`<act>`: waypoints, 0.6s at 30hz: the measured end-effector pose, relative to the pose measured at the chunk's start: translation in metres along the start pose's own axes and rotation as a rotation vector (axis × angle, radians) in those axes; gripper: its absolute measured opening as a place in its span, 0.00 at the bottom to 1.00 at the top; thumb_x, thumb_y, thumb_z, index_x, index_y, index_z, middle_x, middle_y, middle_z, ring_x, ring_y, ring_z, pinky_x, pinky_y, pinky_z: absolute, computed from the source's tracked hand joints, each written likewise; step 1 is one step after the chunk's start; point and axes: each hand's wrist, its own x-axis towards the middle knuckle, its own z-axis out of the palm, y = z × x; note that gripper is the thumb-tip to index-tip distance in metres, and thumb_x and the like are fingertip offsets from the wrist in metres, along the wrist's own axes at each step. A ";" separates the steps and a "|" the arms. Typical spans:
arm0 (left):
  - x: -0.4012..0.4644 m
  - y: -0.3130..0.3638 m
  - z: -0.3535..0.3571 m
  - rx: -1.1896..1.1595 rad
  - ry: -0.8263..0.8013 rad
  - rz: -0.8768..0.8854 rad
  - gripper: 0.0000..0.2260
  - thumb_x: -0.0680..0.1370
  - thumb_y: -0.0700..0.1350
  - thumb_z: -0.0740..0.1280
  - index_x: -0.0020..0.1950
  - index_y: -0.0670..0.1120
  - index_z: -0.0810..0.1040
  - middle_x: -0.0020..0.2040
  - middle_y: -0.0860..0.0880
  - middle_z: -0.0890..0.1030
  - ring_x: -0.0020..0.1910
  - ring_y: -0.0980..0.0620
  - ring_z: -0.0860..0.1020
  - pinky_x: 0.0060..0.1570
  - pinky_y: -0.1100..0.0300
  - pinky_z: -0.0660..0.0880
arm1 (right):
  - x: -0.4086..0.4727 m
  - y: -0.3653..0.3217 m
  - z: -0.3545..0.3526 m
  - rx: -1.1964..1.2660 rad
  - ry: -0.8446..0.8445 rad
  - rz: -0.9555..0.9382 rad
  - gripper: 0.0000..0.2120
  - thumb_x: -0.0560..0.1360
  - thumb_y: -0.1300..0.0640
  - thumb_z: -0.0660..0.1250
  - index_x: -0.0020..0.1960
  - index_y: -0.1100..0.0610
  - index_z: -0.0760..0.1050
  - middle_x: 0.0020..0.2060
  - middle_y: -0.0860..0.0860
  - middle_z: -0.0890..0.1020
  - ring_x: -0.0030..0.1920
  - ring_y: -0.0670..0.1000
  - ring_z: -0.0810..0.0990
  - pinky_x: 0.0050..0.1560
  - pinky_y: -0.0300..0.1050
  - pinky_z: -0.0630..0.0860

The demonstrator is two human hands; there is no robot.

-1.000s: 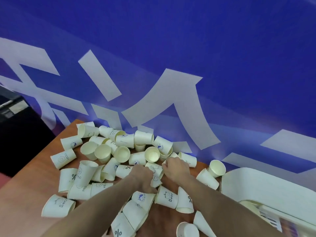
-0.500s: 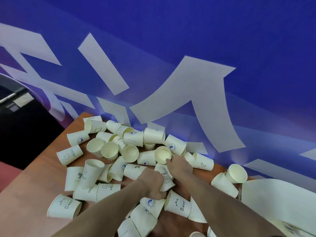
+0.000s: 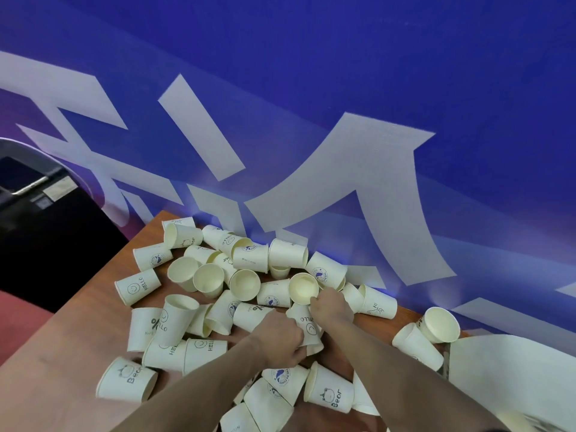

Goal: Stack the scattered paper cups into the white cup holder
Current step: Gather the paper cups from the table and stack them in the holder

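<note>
Left hand: fingers curled round the lower part of a lying cup printed "HELLO", near the middle of the pile.
Right hand: reached just past the left one, fingers bent over the rim of a cup that showed its open mouth; whether it truly gripped that cup could not be told.
Paper cups: scattered across the brown wooden counter, most on their sides, a few nested, some printed "Bear" or with a percent sign.
White cup holder: at the right edge of the counter, well apart from both hands; two cups lay just beside it.
Backdrop: a blue wall with large white lettering stood directly behind the counter.
Far left: a dark object beyond the counter's edge.
</note>
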 end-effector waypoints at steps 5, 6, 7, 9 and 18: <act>-0.007 -0.003 -0.003 0.018 -0.007 -0.036 0.17 0.80 0.52 0.54 0.35 0.45 0.69 0.33 0.45 0.72 0.30 0.46 0.66 0.34 0.55 0.60 | -0.010 0.003 -0.009 0.047 0.079 0.041 0.11 0.76 0.52 0.61 0.50 0.56 0.78 0.48 0.53 0.81 0.48 0.56 0.80 0.45 0.46 0.76; -0.008 -0.003 -0.004 0.023 -0.001 -0.037 0.17 0.80 0.52 0.54 0.35 0.45 0.69 0.34 0.44 0.72 0.29 0.46 0.65 0.33 0.55 0.58 | -0.013 0.005 -0.012 0.055 0.098 0.039 0.11 0.76 0.51 0.61 0.49 0.56 0.78 0.47 0.52 0.81 0.48 0.56 0.80 0.45 0.46 0.77; -0.009 -0.002 -0.005 0.028 0.004 -0.036 0.17 0.80 0.52 0.54 0.35 0.45 0.69 0.34 0.44 0.73 0.29 0.47 0.64 0.33 0.55 0.57 | -0.015 0.006 -0.015 0.065 0.115 0.032 0.11 0.76 0.51 0.61 0.48 0.56 0.79 0.46 0.52 0.81 0.47 0.55 0.80 0.45 0.46 0.77; -0.011 0.003 -0.008 0.037 0.008 -0.032 0.17 0.80 0.53 0.53 0.35 0.45 0.69 0.35 0.44 0.73 0.30 0.46 0.64 0.33 0.55 0.59 | -0.022 0.009 -0.022 0.082 0.141 0.019 0.12 0.75 0.50 0.61 0.46 0.56 0.79 0.44 0.52 0.81 0.45 0.55 0.80 0.43 0.45 0.76; -0.027 0.022 -0.025 0.040 0.074 -0.024 0.20 0.80 0.53 0.52 0.36 0.44 0.73 0.35 0.42 0.78 0.30 0.44 0.68 0.38 0.54 0.65 | -0.046 0.023 -0.038 0.216 0.159 0.117 0.12 0.72 0.46 0.69 0.44 0.55 0.74 0.38 0.49 0.74 0.39 0.52 0.73 0.32 0.40 0.65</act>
